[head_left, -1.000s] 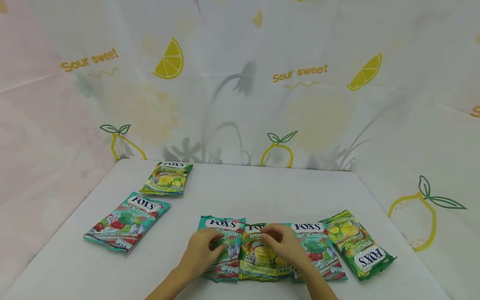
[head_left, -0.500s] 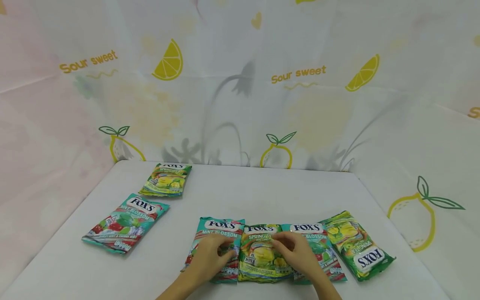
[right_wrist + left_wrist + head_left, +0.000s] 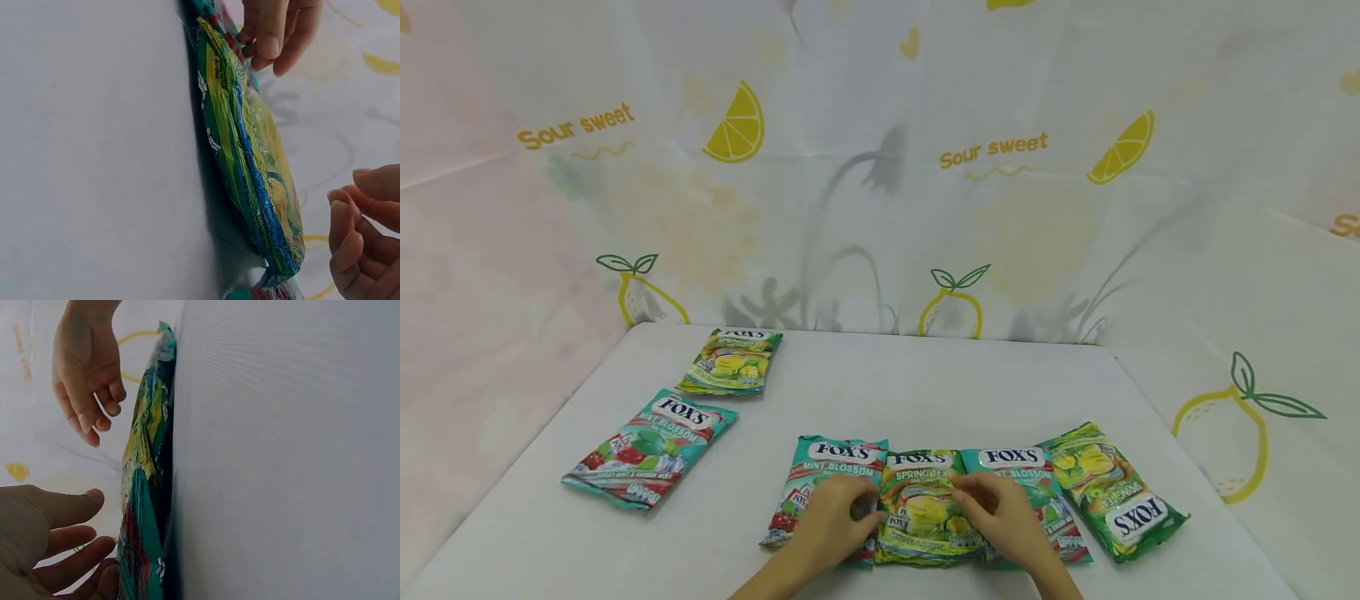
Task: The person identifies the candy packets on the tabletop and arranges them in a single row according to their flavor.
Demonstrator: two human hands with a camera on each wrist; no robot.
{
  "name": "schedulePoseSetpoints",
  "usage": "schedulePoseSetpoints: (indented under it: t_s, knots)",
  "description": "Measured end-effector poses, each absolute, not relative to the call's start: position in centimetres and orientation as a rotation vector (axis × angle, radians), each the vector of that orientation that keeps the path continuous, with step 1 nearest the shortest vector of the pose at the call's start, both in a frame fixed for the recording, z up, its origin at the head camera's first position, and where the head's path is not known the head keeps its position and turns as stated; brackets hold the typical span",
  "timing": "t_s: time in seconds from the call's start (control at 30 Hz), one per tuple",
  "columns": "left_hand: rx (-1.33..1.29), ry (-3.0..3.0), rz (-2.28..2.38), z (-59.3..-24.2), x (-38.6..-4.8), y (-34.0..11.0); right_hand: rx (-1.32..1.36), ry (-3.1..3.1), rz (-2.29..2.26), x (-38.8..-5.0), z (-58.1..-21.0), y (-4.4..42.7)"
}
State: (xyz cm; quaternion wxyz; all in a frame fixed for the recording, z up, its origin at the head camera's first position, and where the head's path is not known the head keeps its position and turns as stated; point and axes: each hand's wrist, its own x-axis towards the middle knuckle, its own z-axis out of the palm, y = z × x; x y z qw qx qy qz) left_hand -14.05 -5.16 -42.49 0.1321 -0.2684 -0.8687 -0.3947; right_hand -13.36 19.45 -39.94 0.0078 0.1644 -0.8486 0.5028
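Observation:
Three candy bags lie in a row near the front of the table: a teal Mint Blossom bag (image 3: 837, 457), a green-yellow Spring Tea candy bag (image 3: 921, 510) in the middle, and another teal candy bag (image 3: 1045, 492) on the right. My left hand (image 3: 835, 521) is over the left teal bag, its fingers loosely bent and near the wrapper in the left wrist view. Between the middle and right bags hovers my right hand (image 3: 1006, 515); the right wrist view shows its loosely bent fingers (image 3: 347, 250) apart from the Spring Tea bag. Neither hand holds anything.
On the white table (image 3: 925, 392), a slanted Spring Tea bag (image 3: 1112, 492) touches the row's right end. Farther left lie a tilted Mint Blossom bag (image 3: 651, 450) and, behind it, another Spring Tea bag (image 3: 732, 360). A lemon-printed cloth (image 3: 820, 208) hangs behind.
My left hand has moved slightly right and toward the front over the left teal bag. My right hand has shifted right, uncovering more of the Spring Tea bag. The bags have barely moved.

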Motion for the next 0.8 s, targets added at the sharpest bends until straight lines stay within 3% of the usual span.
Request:
schedulePoseSetpoints:
  t_s: [0.8]
  knots:
    - [-0.858,-2.644,-0.735,-42.7,-13.6,-4.2,0.16,-2.855,1.281,-11.4,-40.7,20.1]
